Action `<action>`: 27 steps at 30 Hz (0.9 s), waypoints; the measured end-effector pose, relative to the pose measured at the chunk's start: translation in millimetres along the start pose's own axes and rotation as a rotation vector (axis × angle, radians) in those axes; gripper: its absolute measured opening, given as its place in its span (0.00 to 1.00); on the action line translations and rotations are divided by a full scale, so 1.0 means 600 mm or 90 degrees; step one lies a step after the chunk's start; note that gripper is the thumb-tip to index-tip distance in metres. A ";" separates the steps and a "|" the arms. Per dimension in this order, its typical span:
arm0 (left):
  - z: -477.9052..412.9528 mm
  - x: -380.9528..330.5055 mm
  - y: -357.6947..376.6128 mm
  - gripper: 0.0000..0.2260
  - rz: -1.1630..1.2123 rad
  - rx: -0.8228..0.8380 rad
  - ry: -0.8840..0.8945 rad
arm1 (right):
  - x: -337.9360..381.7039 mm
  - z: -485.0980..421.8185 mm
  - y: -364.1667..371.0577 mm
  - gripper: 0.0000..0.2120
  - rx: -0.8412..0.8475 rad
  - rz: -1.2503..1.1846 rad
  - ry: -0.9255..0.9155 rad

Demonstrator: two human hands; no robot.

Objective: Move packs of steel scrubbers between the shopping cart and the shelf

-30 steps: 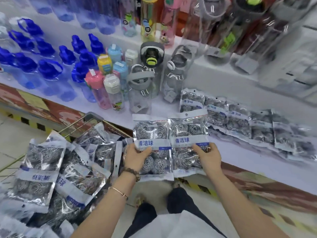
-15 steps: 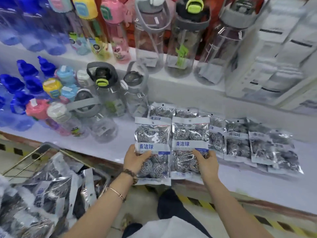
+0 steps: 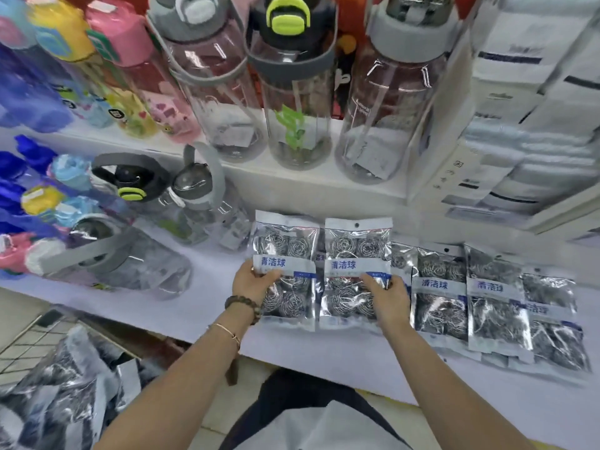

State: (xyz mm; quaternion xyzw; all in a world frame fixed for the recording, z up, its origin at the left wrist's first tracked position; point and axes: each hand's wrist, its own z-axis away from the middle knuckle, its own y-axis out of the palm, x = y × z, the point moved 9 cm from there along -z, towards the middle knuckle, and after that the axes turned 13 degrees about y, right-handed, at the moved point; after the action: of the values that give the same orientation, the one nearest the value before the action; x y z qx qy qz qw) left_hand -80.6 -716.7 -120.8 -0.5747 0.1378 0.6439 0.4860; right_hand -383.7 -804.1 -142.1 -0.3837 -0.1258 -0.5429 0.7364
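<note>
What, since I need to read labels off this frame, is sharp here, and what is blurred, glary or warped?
Head view: the held packs are sharpest, labels legible; the coloured bottles at left, the white boxes at right and the cart's packs smear with blur; the shelf packs glint with glare; the wide lens bends the shelf; light is even, shadows faint.

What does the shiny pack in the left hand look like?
The scrubber pack is a clear plastic bag with a white top strip and a white label with blue characters. Round steel scrubbers show inside. The left hand grips its left edge, thumb on the label, holding it over the shelf beside the other pack in the right hand.
</note>
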 end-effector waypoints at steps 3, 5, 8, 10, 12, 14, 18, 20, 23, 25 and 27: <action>-0.030 -0.006 0.012 0.15 -0.022 0.017 -0.005 | -0.002 -0.011 0.008 0.23 0.010 0.018 0.012; -0.051 -0.010 0.021 0.14 -0.035 0.035 -0.001 | -0.003 -0.017 0.015 0.23 0.015 0.024 0.021; -0.078 0.000 0.037 0.14 -0.033 0.071 -0.018 | -0.002 -0.020 0.029 0.30 0.002 0.032 0.032; -0.089 0.009 0.044 0.14 -0.034 0.090 -0.036 | -0.001 -0.020 0.037 0.34 -0.016 0.044 0.032; -0.092 0.017 0.050 0.14 -0.034 0.106 -0.043 | 0.000 -0.016 0.043 0.34 -0.031 0.062 0.035; -0.090 0.015 0.052 0.15 -0.058 0.106 -0.028 | 0.001 -0.013 0.042 0.34 -0.046 0.085 0.025; -0.084 -0.007 0.040 0.17 -0.196 0.066 0.045 | 0.016 -0.011 0.034 0.38 -0.093 0.183 -0.032; -0.077 -0.029 0.040 0.28 -0.245 0.053 0.130 | 0.041 -0.004 0.027 0.37 -0.137 0.220 -0.103; -0.062 -0.061 0.070 0.35 -0.448 0.136 0.274 | 0.077 0.006 0.051 0.37 -0.151 0.366 -0.220; -0.051 -0.051 0.108 0.36 -0.588 0.261 0.313 | 0.083 0.008 0.081 0.39 -0.106 0.494 -0.238; -0.043 -0.036 0.130 0.36 -0.658 0.341 0.323 | 0.080 0.013 0.104 0.39 -0.080 0.581 -0.263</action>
State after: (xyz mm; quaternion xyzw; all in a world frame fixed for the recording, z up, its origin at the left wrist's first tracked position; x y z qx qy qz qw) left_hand -129.1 -783.9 -139.5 -0.5604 0.1095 0.1131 0.8131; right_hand -308.0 -825.1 -134.5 -0.5425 -0.0557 -0.0851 0.8339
